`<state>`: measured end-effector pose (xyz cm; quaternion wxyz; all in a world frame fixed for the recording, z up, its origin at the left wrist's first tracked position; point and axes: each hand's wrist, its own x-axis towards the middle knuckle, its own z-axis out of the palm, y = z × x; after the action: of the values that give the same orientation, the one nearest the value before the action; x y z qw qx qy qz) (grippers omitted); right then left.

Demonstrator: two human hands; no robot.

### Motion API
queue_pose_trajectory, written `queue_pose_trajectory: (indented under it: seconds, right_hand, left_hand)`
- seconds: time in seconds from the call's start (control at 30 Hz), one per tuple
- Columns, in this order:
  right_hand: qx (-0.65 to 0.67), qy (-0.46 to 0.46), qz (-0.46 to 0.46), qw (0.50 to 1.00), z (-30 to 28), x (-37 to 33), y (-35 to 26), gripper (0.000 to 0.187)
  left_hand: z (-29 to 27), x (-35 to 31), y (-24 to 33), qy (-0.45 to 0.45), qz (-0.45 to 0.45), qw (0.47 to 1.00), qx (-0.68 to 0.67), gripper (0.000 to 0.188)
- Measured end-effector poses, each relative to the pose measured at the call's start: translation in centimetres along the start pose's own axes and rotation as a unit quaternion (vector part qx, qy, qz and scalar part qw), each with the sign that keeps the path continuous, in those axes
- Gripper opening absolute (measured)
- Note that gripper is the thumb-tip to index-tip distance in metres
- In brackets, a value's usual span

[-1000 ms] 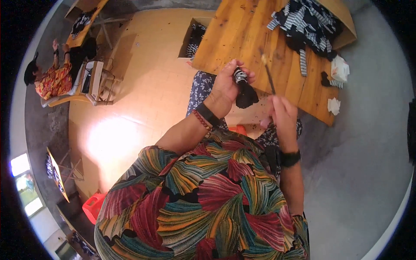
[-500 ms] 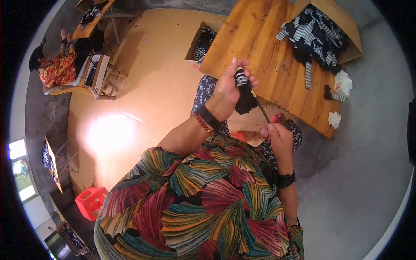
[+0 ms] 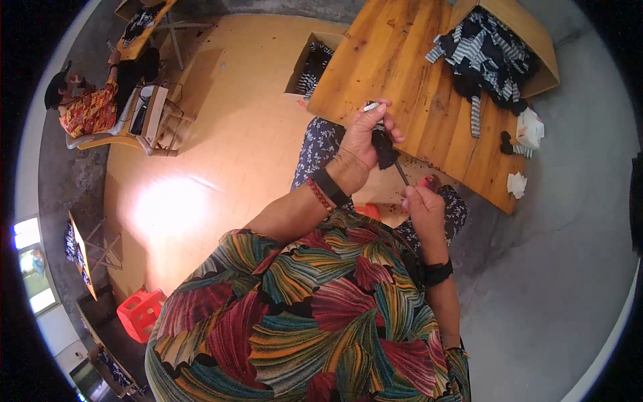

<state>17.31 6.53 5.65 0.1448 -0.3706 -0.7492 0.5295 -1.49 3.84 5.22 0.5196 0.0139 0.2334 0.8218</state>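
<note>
My left hand (image 3: 362, 141) is wrapped round a small black knitted piece (image 3: 384, 149), too covered to tell whether it is a sock or a glove. A pale striped end pokes out above the thumb, and the dark lower part hangs below the fingers. In my right hand (image 3: 426, 211), thumb and fingers pinch the near end of a thin dark rod (image 3: 402, 173). The rod slants up to the left, and its far end disappears at the knitted piece; whether it runs inside or behind cannot be seen. Both hands are above my lap, beside the table's near corner.
A wooden table (image 3: 382, 63) stands ahead, bearing a tipped carton (image 3: 539, 47) with striped knits (image 3: 479, 57) spilling out. A white tissue pack (image 3: 530, 128) lies at its right edge. Another carton (image 3: 295, 79) is beyond. At left are a seated person (image 3: 90, 110) and a red stool (image 3: 140, 313).
My left hand has closed further over the knitted piece, hiding most of its stripes. My right hand has shifted slightly up and left, and less of the rod shows.
</note>
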Motion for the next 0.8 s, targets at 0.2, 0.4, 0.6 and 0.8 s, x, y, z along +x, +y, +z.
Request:
queue_pose_trajectory:
  seconds: [0.2, 0.4, 0.6, 0.8]
  right_hand:
    - [0.115, -0.005, 0.066, 0.991, 0.8, 0.5, -0.3, 0.025]
    - [0.175, -0.018, 0.064, 0.982, 1.3, 0.9, -0.8, 0.027]
    - [0.181, -0.031, 0.066, 0.981, 1.4, 2.0, -1.8, 0.028]
    - [0.233, -0.039, 0.121, 0.964, 1.9, 3.7, -3.8, 0.025]
  left_hand:
    - [1.1, 0.3, -0.6, 0.027, -0.001, 0.999, -0.025, 0.018]
    - [1.8, 0.0, -0.5, -0.007, -0.013, 1.000, -0.015, 0.024]
    - [2.1, 0.3, -0.4, -0.012, 0.020, 1.000, 0.008, 0.025]
    - [2.1, -1.3, -1.3, -0.003, -0.008, 0.992, 0.123, 0.027]
